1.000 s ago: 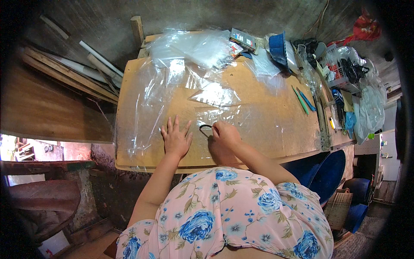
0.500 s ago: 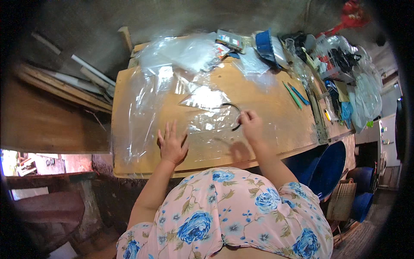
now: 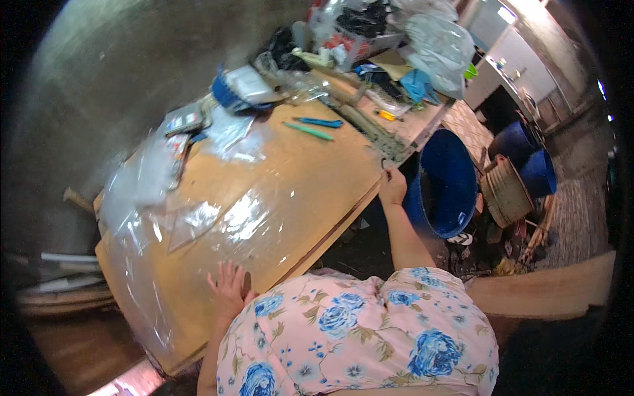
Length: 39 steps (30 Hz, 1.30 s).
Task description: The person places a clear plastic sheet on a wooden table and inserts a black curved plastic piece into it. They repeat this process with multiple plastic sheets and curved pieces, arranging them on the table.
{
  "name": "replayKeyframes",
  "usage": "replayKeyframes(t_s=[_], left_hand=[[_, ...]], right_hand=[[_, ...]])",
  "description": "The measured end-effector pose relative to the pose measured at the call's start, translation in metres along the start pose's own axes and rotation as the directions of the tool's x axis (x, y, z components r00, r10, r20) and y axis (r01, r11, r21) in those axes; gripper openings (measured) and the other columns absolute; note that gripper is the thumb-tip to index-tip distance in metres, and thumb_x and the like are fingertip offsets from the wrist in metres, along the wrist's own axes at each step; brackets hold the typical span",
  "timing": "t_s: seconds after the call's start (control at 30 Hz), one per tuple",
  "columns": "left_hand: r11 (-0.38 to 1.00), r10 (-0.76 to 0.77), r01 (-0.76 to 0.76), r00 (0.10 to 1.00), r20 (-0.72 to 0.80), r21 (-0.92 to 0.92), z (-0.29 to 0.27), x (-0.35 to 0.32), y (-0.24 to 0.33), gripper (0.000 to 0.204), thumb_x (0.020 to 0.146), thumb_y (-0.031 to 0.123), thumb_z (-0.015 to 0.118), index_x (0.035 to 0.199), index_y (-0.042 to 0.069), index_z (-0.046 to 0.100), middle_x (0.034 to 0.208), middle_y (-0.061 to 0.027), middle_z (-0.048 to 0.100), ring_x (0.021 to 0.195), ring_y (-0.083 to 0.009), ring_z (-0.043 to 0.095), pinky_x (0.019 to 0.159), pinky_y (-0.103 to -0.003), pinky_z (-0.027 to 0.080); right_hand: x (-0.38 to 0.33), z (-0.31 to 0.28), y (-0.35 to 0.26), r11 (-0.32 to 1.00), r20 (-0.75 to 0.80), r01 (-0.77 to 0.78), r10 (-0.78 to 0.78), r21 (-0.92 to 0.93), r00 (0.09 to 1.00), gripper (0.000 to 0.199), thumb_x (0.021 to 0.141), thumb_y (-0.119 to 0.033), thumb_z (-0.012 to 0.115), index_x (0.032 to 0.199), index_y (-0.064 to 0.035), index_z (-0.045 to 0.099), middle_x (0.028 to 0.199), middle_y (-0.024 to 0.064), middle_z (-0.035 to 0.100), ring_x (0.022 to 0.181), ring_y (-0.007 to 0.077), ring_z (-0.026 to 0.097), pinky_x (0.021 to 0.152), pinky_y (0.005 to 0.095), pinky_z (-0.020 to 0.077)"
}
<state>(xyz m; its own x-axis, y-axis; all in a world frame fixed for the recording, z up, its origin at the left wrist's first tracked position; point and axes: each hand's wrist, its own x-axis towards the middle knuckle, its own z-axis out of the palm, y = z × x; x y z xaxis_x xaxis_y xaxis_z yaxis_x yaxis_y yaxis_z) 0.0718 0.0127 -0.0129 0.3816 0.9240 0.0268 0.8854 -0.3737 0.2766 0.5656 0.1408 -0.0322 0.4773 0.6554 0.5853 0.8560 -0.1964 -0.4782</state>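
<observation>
My left hand [image 3: 228, 290] lies flat with its fingers spread on a clear plastic sheet [image 3: 238, 218] that covers a wooden table [image 3: 317, 178], near the front edge. Stretched out to the table's right edge, my right hand [image 3: 393, 186] pinches a small dark curved thing [image 3: 384, 162]; what it is cannot be told. My floral-sleeved arms come in from below.
A blue barrel [image 3: 450, 186] stands just past my right hand, with a brown bucket [image 3: 506, 193] and a blue tub [image 3: 539, 173] beyond. Two teal pens [image 3: 310, 131], a blue basket [image 3: 231, 90], plastic bags [image 3: 140, 178] and piled clutter [image 3: 396, 39] crowd the table's far side.
My right hand has gone from the table's middle to its right edge, taking the dark thing along. The view has swung right. My left hand stays flat on the sheet.
</observation>
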Motion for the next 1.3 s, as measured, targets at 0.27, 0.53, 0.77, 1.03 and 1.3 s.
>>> replayKeyframes(t_s=[0.27, 0.53, 0.77, 1.03, 1.3], left_hand=[[0.991, 0.034, -0.046, 0.995, -0.098, -0.126, 0.040, 0.008, 0.004, 0.036, 0.072, 0.025, 0.067, 0.106, 0.012, 0.064, 0.126, -0.0115, 0.050, 0.121, -0.0347, 0.042, 0.097, -0.055, 0.028], [0.990, -0.004, -0.043, 0.946, -0.325, -0.137, 0.033, 0.027, 0.023, 0.021, 0.072, 0.012, 0.066, 0.092, 0.008, 0.063, 0.102, -0.0074, 0.061, 0.102, -0.0308, 0.056, 0.081, -0.042, 0.044], [0.999, 0.025, -0.043, 0.883, -0.468, -0.029, 0.010, 0.044, 0.031, 0.018, 0.067, 0.009, 0.064, 0.084, 0.008, 0.057, 0.089, -0.0073, 0.061, 0.091, -0.0287, 0.060, 0.071, -0.040, 0.047], [0.997, 0.019, -0.049, 0.886, -0.464, -0.054, 0.012, 0.041, 0.027, 0.021, 0.063, 0.008, 0.062, 0.083, 0.008, 0.053, 0.084, -0.0077, 0.058, 0.081, -0.0270, 0.060, 0.067, -0.039, 0.047], [0.996, 0.068, -0.088, 0.881, -0.468, -0.021, -0.009, 0.044, 0.024, 0.014, 0.069, 0.008, 0.059, 0.082, 0.008, 0.054, 0.081, -0.0081, 0.058, 0.074, -0.0250, 0.058, 0.063, -0.035, 0.047]], right_hand=[[0.025, 0.034, 0.049, 0.981, 0.166, 0.051, -0.020, -0.188, 0.986, 0.010, 0.073, -0.015, 0.064, 0.079, -0.0073, 0.061, 0.080, 0.0101, 0.062, 0.078, 0.0308, 0.057, 0.069, 0.0407, 0.0458], [0.023, 0.073, 0.087, 0.959, 0.093, 0.231, -0.218, -0.164, 0.972, 0.014, 0.071, -0.020, 0.065, 0.079, -0.0077, 0.065, 0.087, 0.0138, 0.059, 0.085, 0.0329, 0.056, 0.075, 0.0435, 0.0448], [-0.053, 0.082, -0.126, 0.710, 0.626, 0.115, -0.675, 0.694, 0.391, 0.030, 0.078, -0.015, 0.061, 0.108, -0.0086, 0.060, 0.108, 0.0138, 0.058, 0.100, 0.0306, 0.054, 0.086, 0.0396, 0.0438], [-0.103, 0.096, -0.235, 0.276, 0.403, 0.432, -0.884, 0.859, -0.237, 0.041, 0.089, -0.033, 0.046, 0.123, -0.0098, 0.051, 0.136, 0.0113, 0.042, 0.128, 0.0273, 0.035, 0.103, 0.0486, 0.0268], [-0.043, 0.167, -0.242, 0.590, 0.687, 0.498, -0.726, 0.635, -0.015, 0.045, 0.087, -0.028, 0.047, 0.128, -0.0083, 0.047, 0.141, 0.0121, 0.036, 0.130, 0.0287, 0.032, 0.102, 0.0452, 0.0293]])
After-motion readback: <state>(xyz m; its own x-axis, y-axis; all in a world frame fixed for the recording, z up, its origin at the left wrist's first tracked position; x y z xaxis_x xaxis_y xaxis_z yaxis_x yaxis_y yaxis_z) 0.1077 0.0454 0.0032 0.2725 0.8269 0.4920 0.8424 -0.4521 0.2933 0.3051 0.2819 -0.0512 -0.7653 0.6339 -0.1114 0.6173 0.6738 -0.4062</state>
